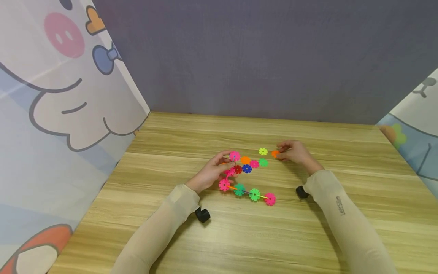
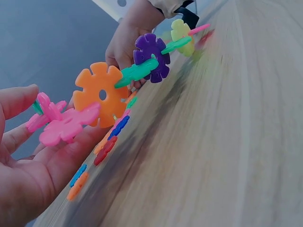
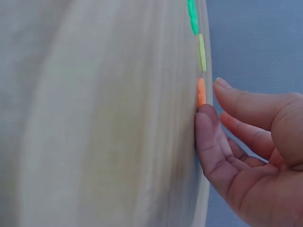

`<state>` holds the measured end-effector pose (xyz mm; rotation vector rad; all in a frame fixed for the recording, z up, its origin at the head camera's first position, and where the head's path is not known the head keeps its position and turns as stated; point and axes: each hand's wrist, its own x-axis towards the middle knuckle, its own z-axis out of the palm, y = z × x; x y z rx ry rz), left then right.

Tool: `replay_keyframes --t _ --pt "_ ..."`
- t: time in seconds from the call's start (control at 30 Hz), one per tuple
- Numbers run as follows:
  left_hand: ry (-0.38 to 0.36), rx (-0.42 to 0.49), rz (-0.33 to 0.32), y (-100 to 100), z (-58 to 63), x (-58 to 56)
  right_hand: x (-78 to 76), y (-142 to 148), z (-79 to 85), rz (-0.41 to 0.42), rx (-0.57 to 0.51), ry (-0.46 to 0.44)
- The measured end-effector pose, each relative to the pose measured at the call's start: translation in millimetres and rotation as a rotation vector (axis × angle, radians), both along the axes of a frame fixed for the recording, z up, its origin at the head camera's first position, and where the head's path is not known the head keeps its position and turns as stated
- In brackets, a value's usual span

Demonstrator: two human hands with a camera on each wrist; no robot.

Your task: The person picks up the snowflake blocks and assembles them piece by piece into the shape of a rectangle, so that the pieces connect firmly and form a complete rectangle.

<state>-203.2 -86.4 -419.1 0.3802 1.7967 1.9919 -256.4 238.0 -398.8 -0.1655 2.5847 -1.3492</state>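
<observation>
My left hand (image 1: 213,170) grips one end of a chain of slotted plastic flower discs, fingers around its pink discs (image 2: 66,125). From there the chain runs through an orange disc (image 2: 101,94), a purple disc (image 2: 150,57) and a yellow disc (image 2: 182,37), slotted crosswise with green ones. In the head view, the chain's far end is a pink disc (image 1: 270,199). On the right, my right hand (image 1: 296,153) touches a loose orange disc (image 1: 275,154) lying on the table. One fingertip covers part of it; another digit stands apart in the right wrist view.
Loose discs lie flat on the wooden table (image 1: 342,152) between the hands: yellow (image 1: 262,151), green (image 1: 263,162), pink (image 1: 254,164), blue (image 1: 246,168), orange (image 1: 245,160) and red (image 1: 238,169). A grey panel (image 1: 239,57) stands behind, with printed cloths (image 1: 68,102) at both sides.
</observation>
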Motion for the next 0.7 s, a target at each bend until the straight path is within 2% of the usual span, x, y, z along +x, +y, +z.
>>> replay_keyframes --t 0.37,0.7 --pt "-0.027 0.002 -0.005 0.2 0.7 -0.2 -2.2 -5.3 7.1 0.037 0.141 -0.054" --pt "-0.016 -0.009 -0.001 0.6 1.0 -0.4 -2.9 -7.8 4.1 0.044 0.184 0.008"
